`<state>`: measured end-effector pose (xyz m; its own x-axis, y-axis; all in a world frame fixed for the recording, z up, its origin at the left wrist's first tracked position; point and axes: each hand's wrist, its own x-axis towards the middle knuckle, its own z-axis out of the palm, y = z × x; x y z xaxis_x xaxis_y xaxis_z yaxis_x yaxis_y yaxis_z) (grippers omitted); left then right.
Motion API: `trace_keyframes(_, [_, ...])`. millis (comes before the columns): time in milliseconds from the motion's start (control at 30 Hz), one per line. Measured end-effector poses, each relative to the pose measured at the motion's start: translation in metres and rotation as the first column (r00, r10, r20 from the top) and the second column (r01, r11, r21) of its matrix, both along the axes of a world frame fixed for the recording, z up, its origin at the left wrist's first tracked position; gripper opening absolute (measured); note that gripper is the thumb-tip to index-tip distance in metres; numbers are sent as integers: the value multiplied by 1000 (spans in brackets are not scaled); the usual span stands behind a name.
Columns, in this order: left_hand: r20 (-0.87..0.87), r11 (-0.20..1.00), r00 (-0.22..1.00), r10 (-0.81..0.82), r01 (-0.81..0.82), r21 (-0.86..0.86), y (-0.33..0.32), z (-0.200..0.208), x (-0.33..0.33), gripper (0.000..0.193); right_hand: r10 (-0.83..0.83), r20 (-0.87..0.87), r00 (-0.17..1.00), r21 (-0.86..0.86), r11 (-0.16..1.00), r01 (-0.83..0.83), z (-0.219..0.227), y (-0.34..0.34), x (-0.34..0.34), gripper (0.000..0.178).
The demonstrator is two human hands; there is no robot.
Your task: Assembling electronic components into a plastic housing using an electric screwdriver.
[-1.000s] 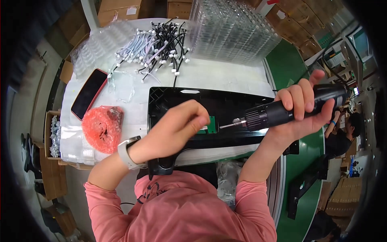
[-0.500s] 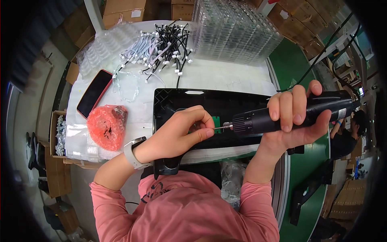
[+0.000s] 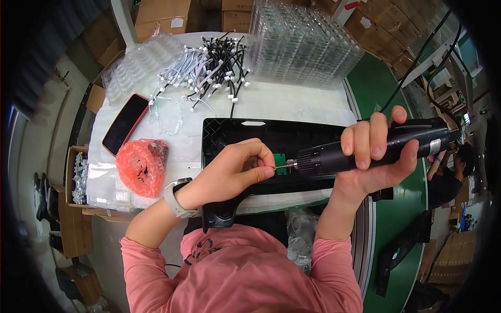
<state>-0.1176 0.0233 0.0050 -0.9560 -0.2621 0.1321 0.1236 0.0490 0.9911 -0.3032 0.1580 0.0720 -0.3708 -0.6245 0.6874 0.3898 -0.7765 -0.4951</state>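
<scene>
My right hand [image 3: 373,151] is wrapped round a black electric screwdriver [image 3: 326,159], which lies nearly level and points left. Thumb and forefinger of my left hand [image 3: 229,169] pinch the tip of its thin metal bit [image 3: 282,166]. Whether a screw sits between those fingertips is too small to tell. Beneath both hands is a long black plastic housing [image 3: 308,130] with its hollow side up. Inside it, just behind the bit, a small green circuit board [image 3: 280,157] shows, partly covered by my left fingers.
Bundled black and white cables [image 3: 209,65] lie at the back, beside stacked clear trays [image 3: 305,47]. On the left are a phone [image 3: 125,123] and a pink bubble-wrap bundle [image 3: 141,168]. A green conveyor [image 3: 399,224] runs along the right; another person [image 3: 451,180] is beyond it.
My right hand and the screwdriver have shifted slightly left, toward my left fingertips. The pinch at the bit is kept. The whole view has moved a little.
</scene>
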Motion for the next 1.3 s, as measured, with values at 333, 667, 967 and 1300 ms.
trace_keyframes(333, [37,996,998,-44,41,85,-1,2,1,9,-4,-21,1000,-5,1000,4,-2,-2,4,44])
trace_keyframes(667, [-209,874,978,-9,-93,-476,-16,61,-34,59,2,198,980,-59,998,10,-1,1,-19,44])
trace_keyframes(967, [-193,386,797,572,-469,-794,-201,108,-258,38,-235,-101,967,-81,970,227,-31,16,-64,46])
trace_keyframes(1300, [-103,167,641,761,-347,-923,-243,102,-331,42,-138,-63,988,170,974,147,-67,7,-57,47])
